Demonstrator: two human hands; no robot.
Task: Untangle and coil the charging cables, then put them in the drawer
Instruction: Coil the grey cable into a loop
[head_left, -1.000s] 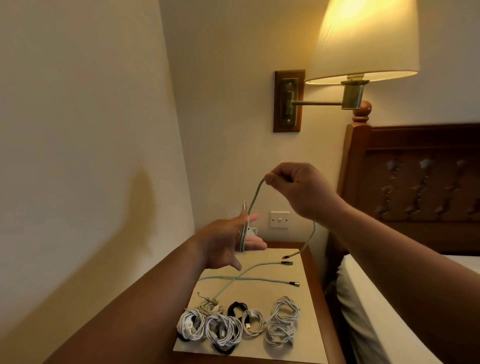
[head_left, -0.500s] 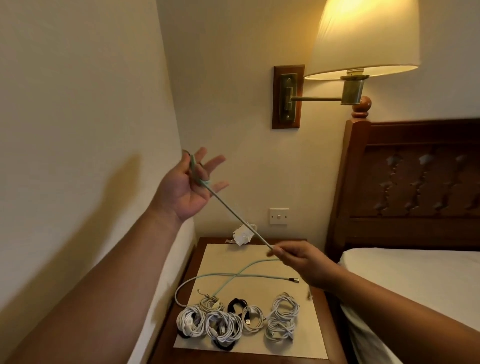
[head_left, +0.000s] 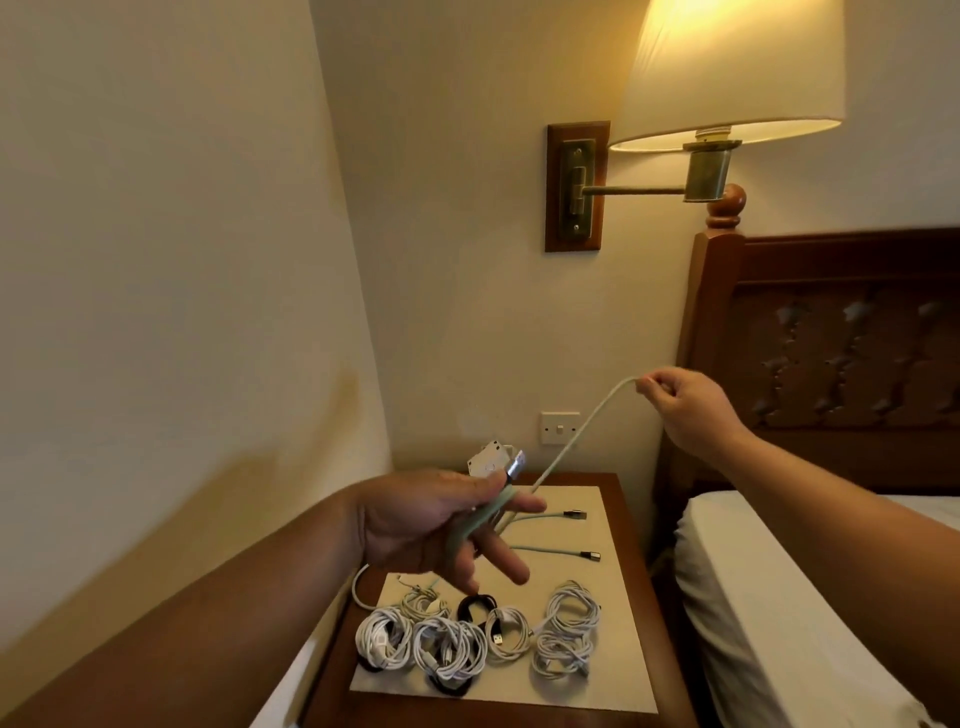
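Two hands held one pale green braided cable (head_left: 582, 436) over the wooden nightstand (head_left: 626, 525). Left hand (head_left: 431, 525) had fingers spread, thumb pinning the metal plug. Right hand (head_left: 685, 402) pinched the cord, raised. Round white coils (head_left: 452, 649) lay on a smooth mat (head_left: 623, 675).

Pale green cable (head_left: 582, 441): matt, looks braided cloth; its plug (head_left: 515, 466) shiny metal. White coiled cables (head_left: 452, 644): smooth plastic, slight sheen. Bench (head_left: 631, 545): dark polished wood, glossy at the rim; pale matt mat (head_left: 618, 675) on top, material unclear. Headboard (head_left: 831, 332): carved wood, satin finish. Lamp arm (head_left: 631, 190): dull brass; lampshade (head_left: 727, 67): pleated cloth. Mattress sheet (head_left: 769, 597): white cloth.
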